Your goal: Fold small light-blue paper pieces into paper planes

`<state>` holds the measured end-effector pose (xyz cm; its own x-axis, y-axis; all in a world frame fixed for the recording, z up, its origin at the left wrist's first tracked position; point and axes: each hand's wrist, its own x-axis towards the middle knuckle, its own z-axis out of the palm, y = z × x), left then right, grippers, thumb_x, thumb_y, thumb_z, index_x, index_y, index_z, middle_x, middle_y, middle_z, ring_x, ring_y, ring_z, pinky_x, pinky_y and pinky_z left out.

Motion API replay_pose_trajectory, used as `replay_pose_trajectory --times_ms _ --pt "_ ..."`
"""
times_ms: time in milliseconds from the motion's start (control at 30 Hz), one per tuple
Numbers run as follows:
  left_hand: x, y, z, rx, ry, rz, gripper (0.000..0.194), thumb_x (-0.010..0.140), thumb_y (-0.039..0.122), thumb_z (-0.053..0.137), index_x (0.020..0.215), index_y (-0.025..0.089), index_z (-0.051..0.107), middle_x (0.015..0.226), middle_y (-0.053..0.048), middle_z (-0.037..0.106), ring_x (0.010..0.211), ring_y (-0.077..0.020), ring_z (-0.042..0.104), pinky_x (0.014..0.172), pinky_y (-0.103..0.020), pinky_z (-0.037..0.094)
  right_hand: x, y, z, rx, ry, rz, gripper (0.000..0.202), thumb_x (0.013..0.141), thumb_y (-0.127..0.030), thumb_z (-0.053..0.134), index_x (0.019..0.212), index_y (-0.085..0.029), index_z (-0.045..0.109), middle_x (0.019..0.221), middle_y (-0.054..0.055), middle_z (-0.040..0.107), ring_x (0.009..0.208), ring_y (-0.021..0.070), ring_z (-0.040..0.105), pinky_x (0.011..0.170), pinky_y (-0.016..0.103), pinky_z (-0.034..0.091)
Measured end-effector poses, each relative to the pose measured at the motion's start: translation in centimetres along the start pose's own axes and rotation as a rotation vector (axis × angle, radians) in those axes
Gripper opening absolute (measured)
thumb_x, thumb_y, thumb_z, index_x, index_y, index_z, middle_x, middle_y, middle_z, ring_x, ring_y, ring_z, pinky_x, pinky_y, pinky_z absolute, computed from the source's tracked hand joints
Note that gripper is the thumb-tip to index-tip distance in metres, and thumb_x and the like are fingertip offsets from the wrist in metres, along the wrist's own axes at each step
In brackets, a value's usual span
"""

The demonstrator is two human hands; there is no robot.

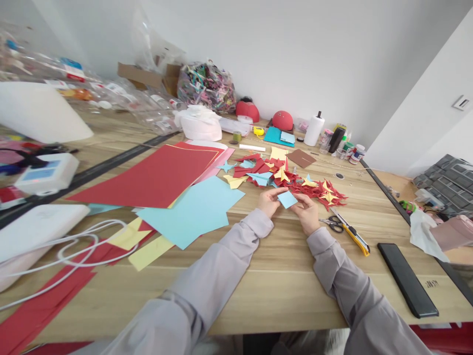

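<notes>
Blue square (287,199) held low over table (281,276), between both hands, just short of folded-paper pile (291,180). Left hand (269,201) pinches its left edge; right hand (306,211) grips right edge, fingers curled. Scissors (334,223) and yellow knife (353,232) just right of right hand. Black phone (407,279) farther right. Blue sheet (192,209) and red sheet (151,177) lie left.

Wooden table (281,286) against a plain white wall (295,44)

no readable text, labels or numbers
</notes>
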<state>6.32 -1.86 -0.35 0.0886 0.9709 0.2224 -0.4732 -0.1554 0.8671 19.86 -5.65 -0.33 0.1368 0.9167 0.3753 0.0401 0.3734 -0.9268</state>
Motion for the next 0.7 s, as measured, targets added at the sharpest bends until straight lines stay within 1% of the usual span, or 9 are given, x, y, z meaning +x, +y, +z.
replay_pose_trajectory --times_ms 67,167,333,433,533,600,700 --pt "-0.1 0.1 0.1 -0.005 -0.010 -0.014 0.043 0.047 0.005 0.067 0.088 0.013 0.070 0.094 -0.009 0.070 0.095 -0.0240 0.062 0.089 -0.039 0.046 -0.1 -0.1 0.0 -0.011 0.004 -0.014 0.032 0.060 -0.021 0.070 0.091 -0.022 0.067 0.102 0.006 0.061 0.097 0.0206 0.056 0.072 0.030 0.050" --pt "-0.2 0.2 0.2 -0.009 -0.017 -0.008 0.039 0.048 0.006 0.068 0.087 0.012 0.070 0.095 -0.011 0.070 0.093 -0.0240 0.063 0.089 -0.039 0.047 -0.2 -0.4 0.1 -0.034 0.000 -0.038 0.028 0.059 -0.019 0.069 0.087 -0.023 0.068 0.101 0.005 0.058 0.094 0.0196 0.056 0.068 0.028 0.051" --pt "-0.3 0.4 0.3 0.019 -0.033 -0.007 0.036 0.048 0.013 0.074 0.084 0.012 0.071 0.094 -0.011 0.070 0.092 -0.0250 0.063 0.088 -0.040 0.047 -0.4 -1.2 0.4 -0.071 -0.012 -0.041 0.027 0.058 -0.017 0.068 0.085 -0.023 0.068 0.099 0.005 0.056 0.089 0.0176 0.055 0.065 0.026 0.051" --pt "-0.4 0.6 0.3 0.058 -0.045 -0.009 0.030 0.047 0.018 0.077 0.076 0.013 0.071 0.096 -0.011 0.070 0.095 -0.0260 0.062 0.090 -0.041 0.046 -0.4 -1.3 0.4 -0.085 0.016 -0.031 0.027 0.059 -0.021 0.069 0.086 -0.022 0.067 0.100 0.006 0.058 0.088 0.0179 0.056 0.064 0.025 0.051" --pt "-0.6 0.7 0.3 0.091 -0.061 -0.010 0.027 0.047 0.021 0.078 0.072 0.013 0.071 0.097 -0.011 0.069 0.096 -0.0256 0.061 0.090 -0.040 0.045 -0.3 -1.2 0.3 -0.034 0.068 0.001 0.028 0.065 -0.028 0.067 0.092 -0.020 0.064 0.097 0.006 0.061 0.085 0.0175 0.058 0.064 0.027 0.051" --pt "-0.6 0.7 0.4 0.106 -0.065 -0.032 0.029 0.048 0.024 0.079 0.074 0.014 0.072 0.091 -0.010 0.070 0.089 -0.0239 0.063 0.085 -0.039 0.048 -0.3 -1.1 0.2 0.009 0.113 0.047 0.030 0.068 -0.034 0.065 0.094 -0.019 0.063 0.093 0.006 0.064 0.081 0.0172 0.059 0.061 0.027 0.051" --pt "-0.7 0.8 0.5 0.066 -0.077 -0.161 0.031 0.050 0.032 0.078 0.073 0.013 0.071 0.071 -0.006 0.069 0.064 -0.0193 0.062 0.067 -0.037 0.052 -0.2 -1.0 0.2 0.035 0.153 0.079 0.031 0.069 -0.038 0.064 0.093 -0.018 0.064 0.091 0.006 0.066 0.078 0.0173 0.059 0.057 0.027 0.051"
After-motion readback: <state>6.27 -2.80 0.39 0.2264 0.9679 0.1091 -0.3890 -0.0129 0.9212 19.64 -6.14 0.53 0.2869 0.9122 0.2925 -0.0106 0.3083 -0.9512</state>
